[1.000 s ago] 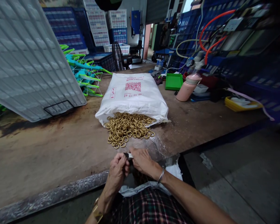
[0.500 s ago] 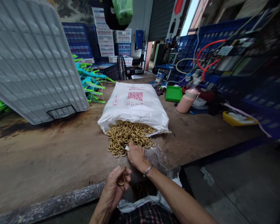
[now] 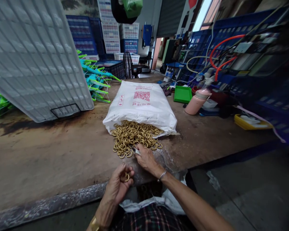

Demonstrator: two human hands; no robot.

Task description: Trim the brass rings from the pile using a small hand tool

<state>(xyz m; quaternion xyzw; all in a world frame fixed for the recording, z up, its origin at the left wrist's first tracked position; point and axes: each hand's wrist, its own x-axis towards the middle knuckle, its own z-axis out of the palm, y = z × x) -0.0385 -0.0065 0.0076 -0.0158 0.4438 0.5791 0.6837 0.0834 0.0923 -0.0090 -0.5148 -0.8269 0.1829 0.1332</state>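
Note:
My left hand (image 3: 115,187) is curled palm-up above the front edge of the table, around a few brass-coloured rings (image 3: 125,176). Farther forward, my right hand (image 3: 148,159) pinches a small white tool with a dark tip (image 3: 136,151); its exact kind is unclear. The tool's tip is at the near edge of a heap of brass-coloured rings (image 3: 131,136). The heap spills from the open mouth of a white woven sack (image 3: 156,107) lying flat, printed in red. Below my hands, a white bag edge (image 3: 144,202) lies across my lap, its contents dark and indistinct.
A tall ribbed whitish plastic container (image 3: 38,61) stands left on the wooden table (image 3: 50,154), by teal and green plastic pieces (image 3: 96,80). At right are a green tray (image 3: 182,94), a pink bottle (image 3: 196,102) and a yellow tray (image 3: 251,123). Stacked crates (image 3: 109,30) stand behind.
The view has shifted slightly. My left hand has turned a little, with rings still in it. My right hand stays at the heap's near edge, the tool's dark tip now showing more clearly.

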